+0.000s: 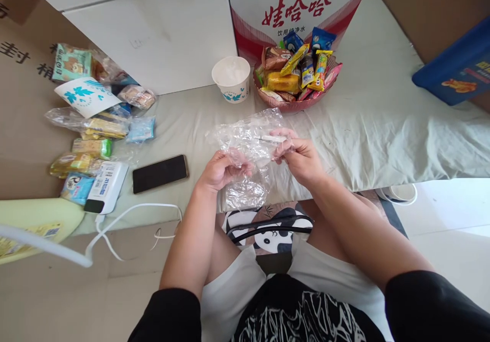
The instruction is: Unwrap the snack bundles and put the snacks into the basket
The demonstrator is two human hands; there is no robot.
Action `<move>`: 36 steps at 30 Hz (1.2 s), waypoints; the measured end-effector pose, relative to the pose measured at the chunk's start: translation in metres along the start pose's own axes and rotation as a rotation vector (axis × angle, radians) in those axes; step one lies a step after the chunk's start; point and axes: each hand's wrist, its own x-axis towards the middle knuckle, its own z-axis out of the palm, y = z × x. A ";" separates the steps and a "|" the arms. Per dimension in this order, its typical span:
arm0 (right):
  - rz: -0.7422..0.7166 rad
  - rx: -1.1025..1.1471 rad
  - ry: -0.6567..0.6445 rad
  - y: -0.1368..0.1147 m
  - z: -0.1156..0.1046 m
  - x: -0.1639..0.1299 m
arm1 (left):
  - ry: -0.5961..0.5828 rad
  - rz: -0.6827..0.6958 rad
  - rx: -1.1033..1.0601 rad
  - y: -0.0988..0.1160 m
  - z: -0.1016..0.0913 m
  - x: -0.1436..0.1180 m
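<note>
A clear crumpled plastic bag (pixel 247 145) is held up between both hands above the edge of the cloth-covered surface (pixel 367 122). My left hand (pixel 221 171) pinches its lower left part. My right hand (pixel 300 155) grips its right edge, where a thin white strip shows along the bag's top. The bag looks empty. A pink basket (pixel 291 103) full of wrapped snacks stands just beyond the bag, with a white paper cup (pixel 231 79) to its left.
A black phone (pixel 160 173) lies left of my hands, beside a white power bank (pixel 106 187) with a white cable. Several bagged snack packets (pixel 95 127) lie at the far left. A printed cardboard box (pixel 294 5) stands behind the basket; a blue box (pixel 455 69) sits at the right.
</note>
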 end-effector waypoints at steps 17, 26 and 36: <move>-0.033 -0.276 -0.209 -0.001 -0.015 0.000 | 0.236 0.133 0.307 -0.003 0.001 0.011; 0.115 -0.049 0.000 0.001 -0.007 0.002 | 0.198 0.187 0.041 0.003 -0.001 0.009; 0.296 -0.025 -0.161 -0.002 0.007 0.003 | 0.172 0.133 -0.094 0.011 0.002 -0.007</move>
